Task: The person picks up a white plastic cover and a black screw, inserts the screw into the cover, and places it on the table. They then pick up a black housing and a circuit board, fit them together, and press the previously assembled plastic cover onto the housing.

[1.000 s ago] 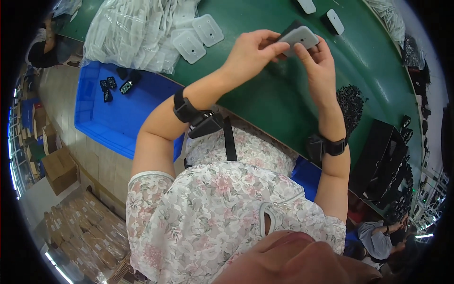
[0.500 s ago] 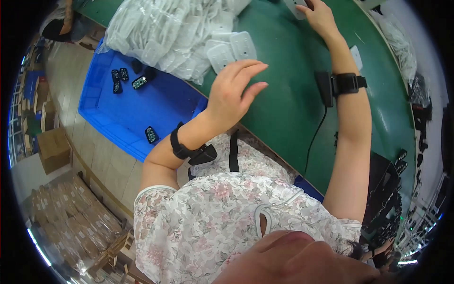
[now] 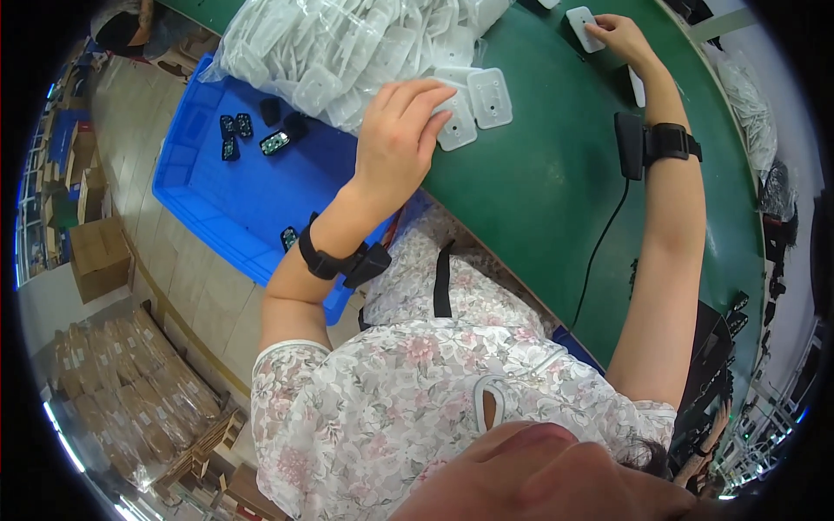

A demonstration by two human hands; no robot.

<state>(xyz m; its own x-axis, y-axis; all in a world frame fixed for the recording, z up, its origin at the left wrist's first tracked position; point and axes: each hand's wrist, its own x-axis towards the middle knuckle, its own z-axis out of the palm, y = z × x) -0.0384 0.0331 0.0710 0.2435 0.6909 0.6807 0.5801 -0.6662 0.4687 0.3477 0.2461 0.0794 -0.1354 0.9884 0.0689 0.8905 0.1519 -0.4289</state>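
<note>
1 L hand, 1 R hand. Wristbands: 2. White-topped blocks: 3 vis. Loose white plates, overlapping: approx. 3. Clear bag: 1, contents uncountable. Blue bin: 1, w/ 7 blk pcs vis.

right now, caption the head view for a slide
Right hand touching a white plate at a green table, left hand beside loose white plates.

The right hand has taken the white-faced piece from both hands' grip farther across the table, while the left hand has withdrawn toward loose white plates.
</note>
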